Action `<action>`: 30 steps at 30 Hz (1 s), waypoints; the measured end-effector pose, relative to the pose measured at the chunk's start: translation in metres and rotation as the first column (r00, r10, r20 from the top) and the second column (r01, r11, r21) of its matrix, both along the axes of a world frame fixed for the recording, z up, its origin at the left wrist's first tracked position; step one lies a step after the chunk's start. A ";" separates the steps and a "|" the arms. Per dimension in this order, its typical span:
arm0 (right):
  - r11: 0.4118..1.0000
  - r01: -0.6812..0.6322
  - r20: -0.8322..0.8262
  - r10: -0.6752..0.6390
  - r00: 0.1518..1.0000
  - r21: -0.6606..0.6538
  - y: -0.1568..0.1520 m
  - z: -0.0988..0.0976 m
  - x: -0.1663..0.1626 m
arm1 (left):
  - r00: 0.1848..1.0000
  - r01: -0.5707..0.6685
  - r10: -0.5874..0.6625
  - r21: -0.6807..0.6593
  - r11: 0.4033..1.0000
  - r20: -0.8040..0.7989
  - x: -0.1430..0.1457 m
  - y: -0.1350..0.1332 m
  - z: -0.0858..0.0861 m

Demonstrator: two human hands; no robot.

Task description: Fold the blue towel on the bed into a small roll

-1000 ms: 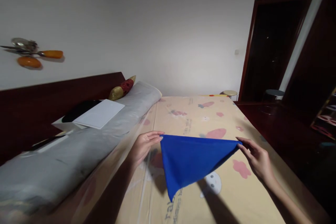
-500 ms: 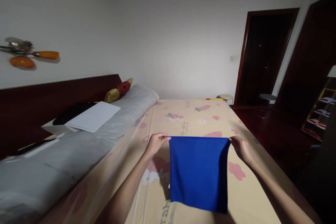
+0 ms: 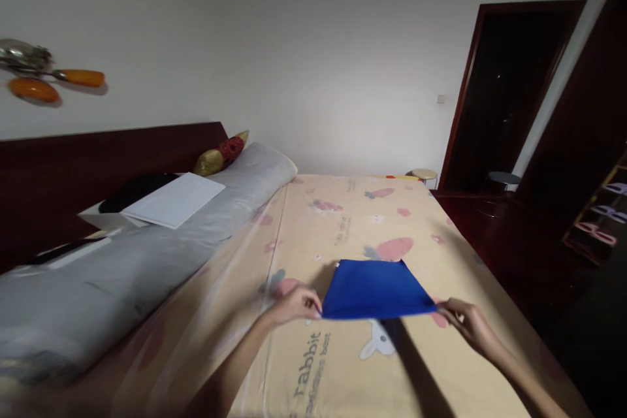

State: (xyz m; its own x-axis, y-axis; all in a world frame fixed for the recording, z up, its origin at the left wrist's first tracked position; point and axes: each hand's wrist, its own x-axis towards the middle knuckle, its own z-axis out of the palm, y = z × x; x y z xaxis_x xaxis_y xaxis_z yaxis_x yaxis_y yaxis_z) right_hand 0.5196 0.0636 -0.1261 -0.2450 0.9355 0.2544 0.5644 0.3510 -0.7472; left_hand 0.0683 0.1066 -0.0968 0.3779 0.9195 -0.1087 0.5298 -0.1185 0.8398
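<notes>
A square blue cloth [image 3: 377,289] is stretched over the bed, its far edge lying at or just above the sheet. My left hand [image 3: 296,305] pinches the near left corner between thumb and fingers. At the near right corner, my right hand [image 3: 467,323] grips the cloth the same way. The near edge is pulled straight between both hands and is raised a little, with a shadow beneath it. Under everything spreads a cream bed sheet [image 3: 313,235] printed with carrots, flowers and a rabbit.
Along the left runs a long grey bolster [image 3: 161,268] with a white flat box [image 3: 174,201] on it. A red and gold cushion [image 3: 223,153] leans by the dark headboard [image 3: 112,157]. Stools [image 3: 424,174] stand beyond the bed near a dark door [image 3: 512,98].
The cloth hung upright from both hands before; now it lies nearly flat, its lower edge swung away from me. Both hands have come lower and nearer. The camera view has tilted slightly down.
</notes>
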 end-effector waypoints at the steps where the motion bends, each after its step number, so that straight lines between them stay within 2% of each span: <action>1: 0.995 -0.042 0.028 0.044 0.999 -0.086 -0.007 -0.021 -0.001 | 0.998 0.033 -0.035 -0.053 0.998 -0.051 0.006 -0.009 -0.025; 3: 0.977 -0.078 0.056 0.091 0.994 -0.199 -0.020 -0.060 -0.004 | 0.985 0.084 -0.105 -0.152 0.985 -0.140 0.016 -0.026 -0.072; 5: 0.962 -0.105 0.061 0.124 0.990 -0.252 -0.033 -0.089 -0.009 | 0.964 0.117 -0.166 -0.226 0.967 -0.209 0.023 -0.039 -0.109; 7: 0.948 -0.128 0.069 0.154 0.986 -0.292 -0.044 -0.105 -0.013 | 0.943 0.140 -0.210 -0.265 0.954 -0.259 0.026 -0.047 -0.134; 9: 0.936 -0.122 0.074 0.154 0.985 -0.329 -0.050 -0.113 -0.015 | 0.924 0.158 -0.241 -0.279 0.947 -0.296 0.025 -0.050 -0.149; 13: 0.933 -0.096 0.088 0.134 0.987 -0.346 -0.052 -0.122 -0.011 | 0.893 0.181 -0.278 -0.281 0.942 -0.355 0.022 -0.049 -0.161; 19: 0.936 -0.075 0.353 0.203 0.914 -0.343 -0.048 -0.150 -0.007 | 0.838 0.213 -0.297 -0.227 0.950 -0.458 0.025 -0.055 -0.165; 22: 0.936 -0.101 0.397 0.238 0.887 -0.336 -0.043 -0.155 -0.010 | 0.814 0.229 -0.284 -0.169 0.959 -0.506 0.034 -0.061 -0.162; 25: 0.969 -0.090 0.461 0.190 0.867 -0.230 -0.032 -0.152 -0.028 | 0.822 0.227 -0.209 -0.033 0.973 -0.530 0.059 -0.062 -0.156; 27: 0.986 -0.049 0.482 0.122 0.868 -0.161 -0.022 -0.151 -0.054 | 0.845 0.195 -0.120 0.090 0.977 -0.521 0.086 -0.058 -0.156; 30: 0.992 0.016 0.479 0.045 0.877 -0.122 -0.009 -0.160 -0.106 | 0.867 0.099 0.031 0.231 0.968 -0.498 0.130 -0.048 -0.170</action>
